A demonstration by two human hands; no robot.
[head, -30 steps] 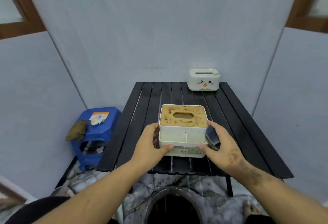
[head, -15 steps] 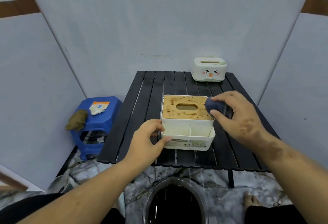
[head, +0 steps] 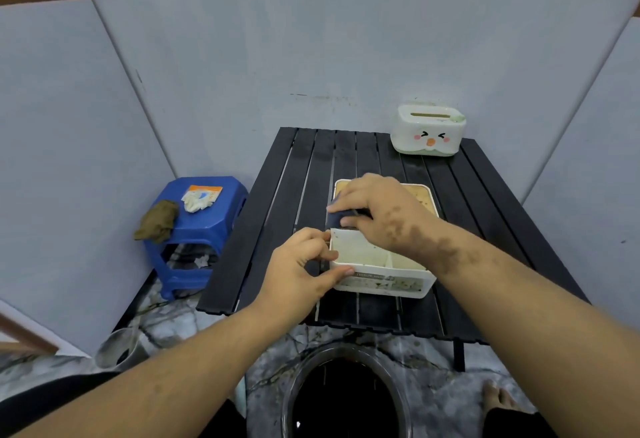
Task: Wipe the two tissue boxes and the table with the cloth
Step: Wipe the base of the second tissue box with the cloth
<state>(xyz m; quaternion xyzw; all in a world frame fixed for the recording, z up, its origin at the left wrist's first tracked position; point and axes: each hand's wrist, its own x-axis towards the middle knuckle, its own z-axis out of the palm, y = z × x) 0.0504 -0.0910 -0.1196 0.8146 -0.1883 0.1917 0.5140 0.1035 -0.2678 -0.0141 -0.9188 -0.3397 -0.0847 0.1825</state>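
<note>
A white tissue box with a stained brown lid (head: 424,200) and front compartments stands near the front of the black slatted table (head: 304,177). My left hand (head: 298,271) grips its front left corner. My right hand (head: 377,209) presses a dark blue cloth (head: 337,217) onto the lid's left part, covering most of the lid. A second white tissue box with a cartoon face (head: 429,134) sits at the table's far right corner, apart from both hands.
A blue plastic stool (head: 194,229) stands left of the table with a brown rag (head: 157,221) and a white glove on it. A dark round bin (head: 346,399) sits on the floor below the table's front edge. Grey panels close in three sides.
My right hand has carried the cloth from the box's right side up onto the lid and across to its left part. My left hand has kept hold of the front left corner.
</note>
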